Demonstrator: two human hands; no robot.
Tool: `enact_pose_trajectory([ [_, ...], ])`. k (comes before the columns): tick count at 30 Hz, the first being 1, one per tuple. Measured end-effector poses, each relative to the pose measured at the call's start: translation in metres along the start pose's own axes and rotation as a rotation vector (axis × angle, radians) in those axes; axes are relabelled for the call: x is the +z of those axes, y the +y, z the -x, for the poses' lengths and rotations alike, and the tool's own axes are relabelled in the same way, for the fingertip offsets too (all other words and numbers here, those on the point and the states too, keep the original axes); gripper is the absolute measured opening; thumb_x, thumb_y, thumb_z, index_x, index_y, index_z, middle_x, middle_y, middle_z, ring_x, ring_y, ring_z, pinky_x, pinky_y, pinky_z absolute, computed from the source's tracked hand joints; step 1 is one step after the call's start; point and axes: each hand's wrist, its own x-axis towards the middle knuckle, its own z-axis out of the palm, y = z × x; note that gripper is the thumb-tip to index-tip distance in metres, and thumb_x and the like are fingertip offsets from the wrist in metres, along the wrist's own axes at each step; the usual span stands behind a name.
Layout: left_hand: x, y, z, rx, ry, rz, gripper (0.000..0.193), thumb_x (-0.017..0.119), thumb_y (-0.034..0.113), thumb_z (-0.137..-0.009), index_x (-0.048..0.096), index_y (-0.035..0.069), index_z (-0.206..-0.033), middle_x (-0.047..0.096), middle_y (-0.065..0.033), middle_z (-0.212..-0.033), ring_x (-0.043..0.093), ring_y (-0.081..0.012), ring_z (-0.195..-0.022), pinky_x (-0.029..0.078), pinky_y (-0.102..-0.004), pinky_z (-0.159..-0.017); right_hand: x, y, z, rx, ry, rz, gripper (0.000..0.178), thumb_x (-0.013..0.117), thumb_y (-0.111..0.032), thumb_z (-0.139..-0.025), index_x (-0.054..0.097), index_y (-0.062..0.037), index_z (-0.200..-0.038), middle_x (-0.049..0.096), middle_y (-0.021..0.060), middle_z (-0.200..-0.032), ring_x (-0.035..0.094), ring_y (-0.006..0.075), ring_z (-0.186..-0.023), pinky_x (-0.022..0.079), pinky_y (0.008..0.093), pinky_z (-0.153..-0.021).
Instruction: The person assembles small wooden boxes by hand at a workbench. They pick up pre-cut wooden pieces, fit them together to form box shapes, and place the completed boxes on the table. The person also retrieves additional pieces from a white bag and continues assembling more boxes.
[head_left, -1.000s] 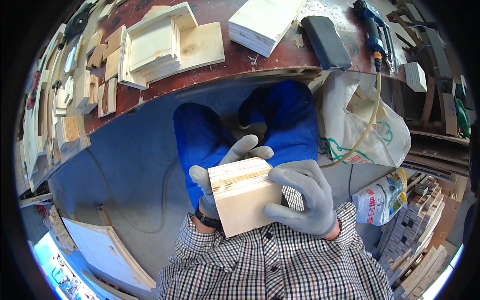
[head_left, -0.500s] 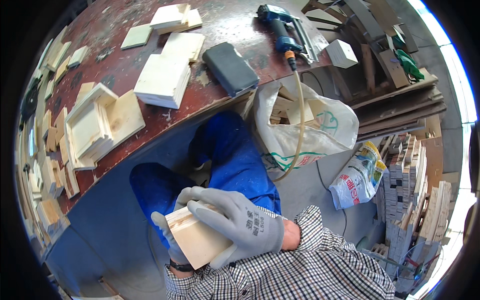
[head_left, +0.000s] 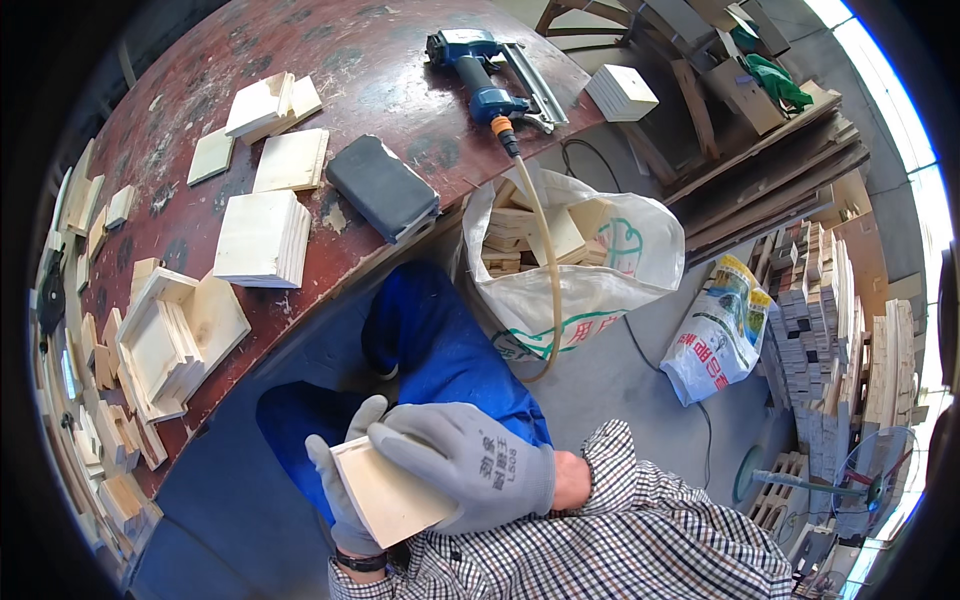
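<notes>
Both my hands wear grey work gloves and hold a small stack of square, pale wooden boards [head_left: 395,500] over my lap. My left hand [head_left: 345,490] supports it along the left side, thumb up and the other fingers partly hidden behind. Across the top and right side lies my right hand [head_left: 470,460], closed on the boards. On the red-brown table [head_left: 330,60] in front, a similar stack of square boards [head_left: 258,240] stands near the edge. A dark, block-shaped case [head_left: 383,185] is to its right, and several loose boards [head_left: 290,160] lie behind.
A blue nail gun [head_left: 485,85] lies on the table, its hose [head_left: 545,240] running down past an open white sack [head_left: 640,265] of wood pieces. A shallow wooden frame [head_left: 155,335] sits at left. Rightward are a printed bag [head_left: 715,335] and stacked wood strips [head_left: 815,320].
The view has shifted, so the table things appear further left. The held boards have tipped, showing less of their layered top edge; both hands still hold them.
</notes>
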Motion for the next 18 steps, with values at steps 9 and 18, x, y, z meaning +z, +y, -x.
enact_pose_trajectory([
  [9,0.046,-0.008,-0.080,0.537,-0.011,-2.136,0.062,0.079,0.030,-0.096,0.059,0.000,-0.147,0.061,-0.0132,-0.146,0.065,-0.0190,-0.099,0.053,-0.0314,-0.089,-0.124,0.053,0.031,0.458,0.910,-0.137,0.108,0.088,-0.023,-0.076,0.029,0.0063,-0.161,0.051,0.0203,-0.147,0.055,0.0347,-0.136,0.047,0.0459,-0.117],
  [18,0.048,-0.052,-0.208,0.448,-0.241,-2.521,0.064,0.079,0.018,-0.087,0.057,0.009,-0.147,0.064,-0.0110,-0.139,0.069,-0.0273,-0.099,0.054,-0.0390,-0.087,-0.179,0.163,0.035,0.666,0.591,0.737,0.106,0.089,-0.041,-0.071,0.042,0.0041,-0.155,0.056,0.0268,-0.139,0.053,0.0436,-0.130,0.044,0.0491,-0.114],
])
